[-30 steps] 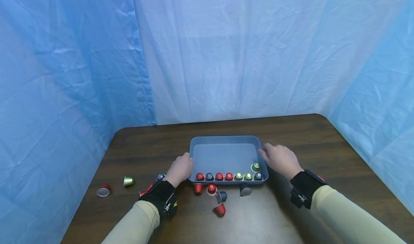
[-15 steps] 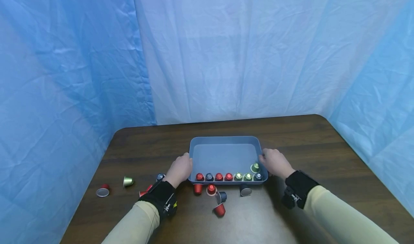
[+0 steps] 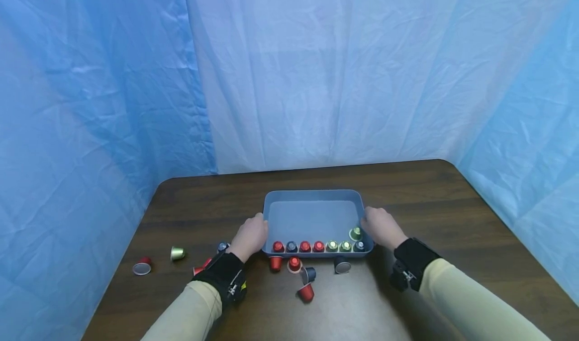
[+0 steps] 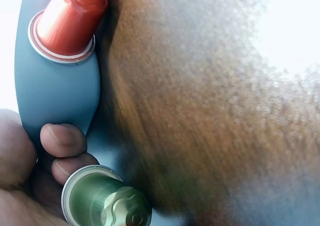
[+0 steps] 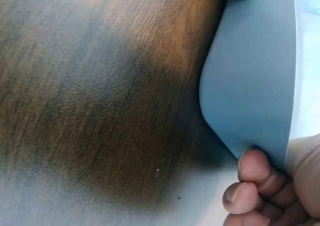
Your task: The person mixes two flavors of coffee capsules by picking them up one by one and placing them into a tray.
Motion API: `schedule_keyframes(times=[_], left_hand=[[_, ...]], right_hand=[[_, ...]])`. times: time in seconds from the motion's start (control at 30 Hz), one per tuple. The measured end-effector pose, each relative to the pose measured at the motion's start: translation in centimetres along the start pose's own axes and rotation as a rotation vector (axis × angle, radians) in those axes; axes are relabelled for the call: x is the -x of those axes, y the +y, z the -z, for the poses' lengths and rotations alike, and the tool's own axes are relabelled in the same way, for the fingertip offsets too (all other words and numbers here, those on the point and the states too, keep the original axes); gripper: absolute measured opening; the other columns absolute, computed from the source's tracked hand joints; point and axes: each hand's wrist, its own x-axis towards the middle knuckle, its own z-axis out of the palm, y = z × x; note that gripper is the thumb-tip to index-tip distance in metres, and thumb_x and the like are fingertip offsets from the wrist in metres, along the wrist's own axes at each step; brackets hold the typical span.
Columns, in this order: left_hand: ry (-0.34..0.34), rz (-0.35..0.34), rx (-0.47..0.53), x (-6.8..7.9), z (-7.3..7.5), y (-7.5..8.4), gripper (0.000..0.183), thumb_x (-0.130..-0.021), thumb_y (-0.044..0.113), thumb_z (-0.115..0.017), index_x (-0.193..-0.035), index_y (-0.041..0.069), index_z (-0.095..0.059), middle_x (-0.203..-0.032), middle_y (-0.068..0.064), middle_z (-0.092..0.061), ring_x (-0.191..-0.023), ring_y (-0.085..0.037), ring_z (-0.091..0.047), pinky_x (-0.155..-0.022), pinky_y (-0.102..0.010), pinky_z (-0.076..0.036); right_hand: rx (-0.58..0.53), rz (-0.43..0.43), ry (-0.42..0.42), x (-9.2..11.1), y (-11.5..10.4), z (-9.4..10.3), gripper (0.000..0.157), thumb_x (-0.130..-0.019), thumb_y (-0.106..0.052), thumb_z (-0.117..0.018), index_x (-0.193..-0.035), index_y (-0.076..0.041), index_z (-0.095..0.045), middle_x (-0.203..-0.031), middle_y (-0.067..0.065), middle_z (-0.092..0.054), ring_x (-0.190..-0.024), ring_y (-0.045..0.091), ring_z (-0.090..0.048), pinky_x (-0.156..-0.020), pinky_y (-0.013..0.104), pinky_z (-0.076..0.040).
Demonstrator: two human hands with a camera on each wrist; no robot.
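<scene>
A blue-grey tray (image 3: 312, 194) lies on the table, with a front row of red, blue and green coffee capsules and one more green capsule (image 3: 356, 233) behind the row at right. My left hand (image 3: 251, 235) holds the tray's left side, fingertips (image 4: 62, 140) curled at its wall. A green capsule (image 4: 95, 201) shows in front of these fingers in the left wrist view; whether the hand touches it I cannot tell. At the opposite side, my right hand (image 3: 382, 227) pinches the tray's right wall, fingers (image 5: 254, 166) on its outer underside and thumb mostly out of sight.
Before the tray lie loose capsules, among them a red one (image 3: 275, 264), a blue one (image 3: 309, 274) and a dark one (image 3: 342, 265). Further left are a green capsule (image 3: 177, 253) and a red one (image 3: 142, 266). Blue-white sheeting (image 3: 325, 80) hangs behind the table.
My right hand has come in leftward from beside the tray and taken hold of its right side. The left hand keeps its grip; tray and capsules look nearly still.
</scene>
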Motion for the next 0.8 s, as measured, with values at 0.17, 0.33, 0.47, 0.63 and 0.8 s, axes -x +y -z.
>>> schedule_keyframes(times=[0.17, 0.33, 0.47, 0.63, 0.8], left_hand=[[-0.001, 0.001, 0.002, 0.2, 0.0, -0.1, 0.038, -0.11, 0.026, -0.044, -0.133, -0.003, -0.049, -0.094, -0.014, -0.059, -0.08, -0.023, -0.061, -0.069, -0.035, -0.054], [-0.009, 0.001, -0.003, 0.2, 0.1, -0.1, 0.039, -0.11, 0.027, -0.043, -0.134, -0.004, -0.048, -0.094, -0.015, -0.059, -0.08, -0.024, -0.061, -0.068, -0.035, -0.054], [-0.015, 0.0, 0.003, 0.1, 0.3, -0.2, 0.037, -0.11, 0.028, -0.043, -0.13, -0.003, -0.05, -0.087, -0.013, -0.057, -0.073, -0.023, -0.06, -0.062, -0.033, -0.052], [-0.005, -0.011, 0.021, 0.4, 0.5, -0.1, 0.04, -0.11, 0.031, -0.045, -0.131, -0.002, -0.052, -0.086, -0.012, -0.058, -0.072, -0.022, -0.059, -0.061, -0.032, -0.05], [0.026, -0.055, -0.013, 0.6, 1.3, -0.4, 0.04, -0.108, 0.035, -0.048, -0.123, -0.001, -0.059, -0.084, -0.01, -0.058, -0.074, -0.022, -0.058, -0.063, -0.034, -0.049]], right_hand=[[0.0, -0.009, -0.003, -0.1, -0.1, -0.1, 0.02, -0.101, -0.008, -0.054, -0.11, 0.009, -0.06, -0.081, 0.012, -0.061, -0.065, 0.019, -0.061, -0.055, 0.031, -0.053], [0.016, -0.033, -0.011, -0.2, -0.2, -0.1, 0.021, -0.102, -0.009, -0.054, -0.112, 0.009, -0.06, -0.083, 0.013, -0.062, -0.066, 0.02, -0.061, -0.056, 0.031, -0.053], [0.026, -0.043, -0.011, -0.2, -0.4, -0.1, 0.022, -0.101, -0.008, -0.053, -0.112, 0.009, -0.06, -0.082, 0.012, -0.061, -0.066, 0.02, -0.061, -0.056, 0.031, -0.053], [0.047, -0.045, -0.004, -0.3, -0.5, -0.2, 0.022, -0.101, -0.008, -0.053, -0.112, 0.01, -0.06, -0.081, 0.012, -0.061, -0.066, 0.02, -0.062, -0.056, 0.031, -0.052], [0.076, -0.054, -0.004, -0.4, -0.7, -0.2, 0.024, -0.102, -0.009, -0.052, -0.114, 0.011, -0.059, -0.081, 0.012, -0.061, -0.066, 0.021, -0.061, -0.057, 0.03, -0.051]])
